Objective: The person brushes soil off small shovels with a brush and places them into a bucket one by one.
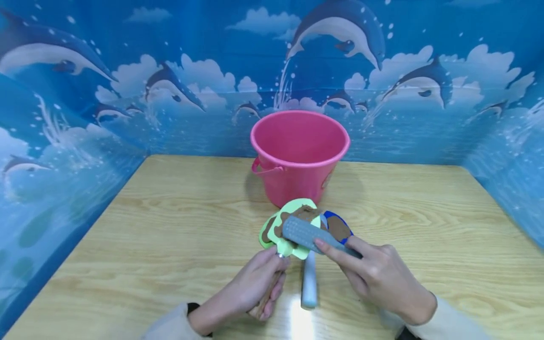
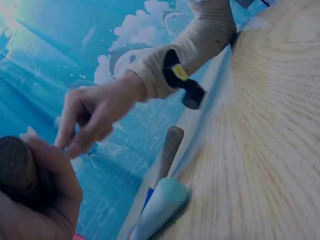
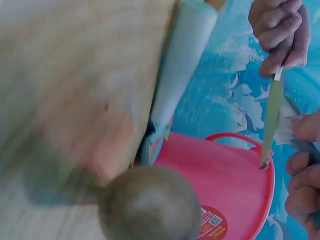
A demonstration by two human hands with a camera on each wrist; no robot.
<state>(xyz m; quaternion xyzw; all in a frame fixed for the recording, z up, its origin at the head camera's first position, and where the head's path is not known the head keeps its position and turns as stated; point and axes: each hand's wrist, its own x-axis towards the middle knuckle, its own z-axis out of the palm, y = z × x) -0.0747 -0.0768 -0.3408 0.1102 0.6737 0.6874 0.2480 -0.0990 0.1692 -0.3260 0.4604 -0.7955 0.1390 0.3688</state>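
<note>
My left hand (image 1: 261, 278) grips the wooden handle (image 2: 17, 167) of a small light green shovel (image 1: 293, 207), whose raised blade is smeared with brown mud. My right hand (image 1: 378, 274) holds a grey-blue brush (image 1: 303, 233) by its handle, its head lying across the muddy blade. Beneath and beside the blade are a brighter green, brown-smeared piece (image 1: 265, 238) and a blue shovel (image 1: 339, 227) with brown on it. A pale blue handle (image 1: 309, 281) lies between the hands on the table. In the right wrist view, the shovel (image 3: 273, 117) is edge-on beside the brush.
A pink bucket (image 1: 272, 179) with a handle stands just behind the shovels on the wood-grain table (image 1: 191, 208). Dolphin-printed cloth (image 1: 212, 75) walls the back and sides. A round wooden handle end (image 3: 150, 205) looms close in the right wrist view.
</note>
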